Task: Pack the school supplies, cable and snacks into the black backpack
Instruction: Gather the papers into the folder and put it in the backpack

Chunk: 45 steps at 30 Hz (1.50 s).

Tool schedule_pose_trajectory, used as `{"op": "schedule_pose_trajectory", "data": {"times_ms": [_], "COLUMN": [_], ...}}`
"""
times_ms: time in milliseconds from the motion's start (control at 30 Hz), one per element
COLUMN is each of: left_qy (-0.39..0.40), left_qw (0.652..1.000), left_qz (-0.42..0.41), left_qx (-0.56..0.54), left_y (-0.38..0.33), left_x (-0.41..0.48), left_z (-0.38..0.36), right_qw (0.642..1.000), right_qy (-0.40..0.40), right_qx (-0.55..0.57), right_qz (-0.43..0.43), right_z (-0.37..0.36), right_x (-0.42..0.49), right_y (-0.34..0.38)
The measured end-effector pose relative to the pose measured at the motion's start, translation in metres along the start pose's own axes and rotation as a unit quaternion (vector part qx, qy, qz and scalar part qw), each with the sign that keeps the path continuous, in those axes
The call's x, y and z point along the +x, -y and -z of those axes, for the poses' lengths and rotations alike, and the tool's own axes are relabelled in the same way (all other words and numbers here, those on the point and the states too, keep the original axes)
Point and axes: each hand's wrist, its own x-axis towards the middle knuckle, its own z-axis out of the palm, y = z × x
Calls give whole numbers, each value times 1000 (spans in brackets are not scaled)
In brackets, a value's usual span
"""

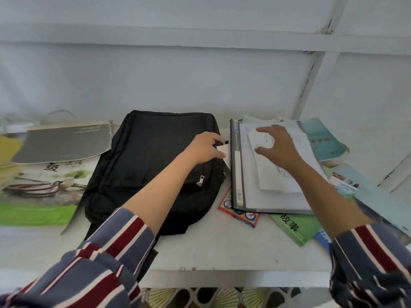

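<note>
The black backpack (151, 165) lies flat on the white table, zipper pull facing me. My left hand (208, 148) rests at its right edge, fingers curled round a small white tag or paper there. To the right lies a dark document folder (241, 174) with loose white papers (273, 172) on top. My right hand (277, 146) hovers over those papers with fingers spread, holding nothing. A red and blue card pack (241, 215) pokes out from under the folder. A green book (293, 227) and a teal book (322, 141) lie around the folder.
A grey booklet (64, 143) lies left of the backpack on a large printed poster (42, 187). More booklets and pictures (347, 183) crowd the right side. The table's front edge (222, 278) runs near me, and a pale wall stands close behind.
</note>
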Motion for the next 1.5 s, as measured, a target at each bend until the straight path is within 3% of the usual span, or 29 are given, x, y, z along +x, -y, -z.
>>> {"op": "schedule_pose_trajectory", "data": {"times_ms": [100,267,400,600,800,967,1200,1300,1500], "left_qy": [23,56,75,123,173,193,206,152,-39], "left_qw": [1000,998,997,992,985,981,978,987,992], "left_qz": [15,15,14,-18,-9,-16,-9,-17,-104], "left_qx": [3,15,18,-33,-23,-1,-18,-55,-50], "left_y": [29,81,123,156,169,168,163,156,150], "left_x": [-23,-69,-107,-147,-161,-163,-159,-157,-140], "left_z": [24,64,88,101,99,97,108,117,116], "right_qw": [993,968,958,941,920,920,952,967,979], "right_qy": [88,228,259,318,389,382,287,239,174], "right_qx": [17,50,59,97,-22,-65,-14,33,54], "right_qz": [79,96,113,63,43,55,106,87,89], "right_z": [-37,-92,-119,-133,-126,-125,-127,-123,-121], "right_x": [-13,-41,-60,-86,-97,-99,-96,-87,-53], "right_y": [37,91,123,136,132,128,134,138,148]}}
